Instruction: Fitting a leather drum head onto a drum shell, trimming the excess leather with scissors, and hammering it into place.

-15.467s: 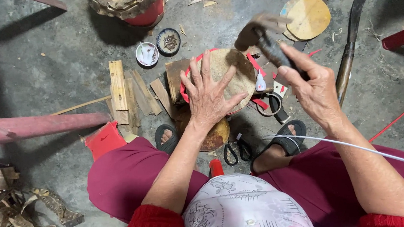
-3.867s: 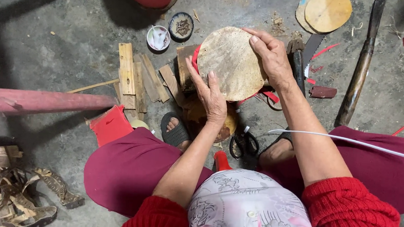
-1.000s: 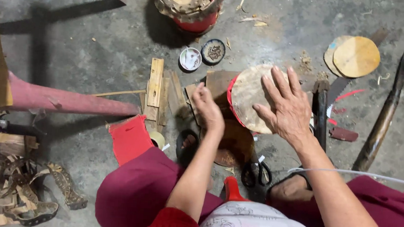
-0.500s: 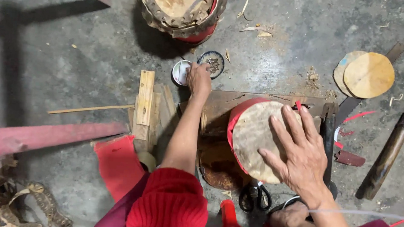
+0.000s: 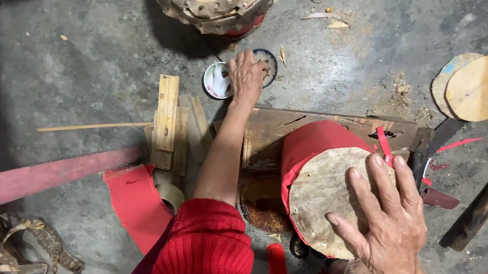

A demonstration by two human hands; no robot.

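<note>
A small red drum (image 5: pixel 311 144) lies tilted on a worn wooden board (image 5: pixel 340 125), its pale hide skin (image 5: pixel 319 192) facing up. My right hand (image 5: pixel 388 222) rests flat on that skin, fingers spread, near its right edge. My left hand (image 5: pixel 247 78), in a red sleeve, stretches forward to two small dishes on the concrete floor: a white one (image 5: pixel 216 82) and a dark-rimmed one (image 5: pixel 270 58). Its fingertips curl down between them; whether they pinch anything is hidden.
A larger hide-wrapped drum (image 5: pixel 215 5) stands at the top. Wooden slats (image 5: pixel 168 124), a red sheet (image 5: pixel 138 204), a tape roll (image 5: pixel 171 194) and a pink bar (image 5: pixel 44 175) lie left. Round discs (image 5: pixel 478 86), a blade (image 5: pixel 426 159) and a dark pipe (image 5: pixel 482 205) lie right.
My left hand left the drum and reached forward to the small dishes. My right hand stayed flat on the drum skin. The view shifted forward and closer.
</note>
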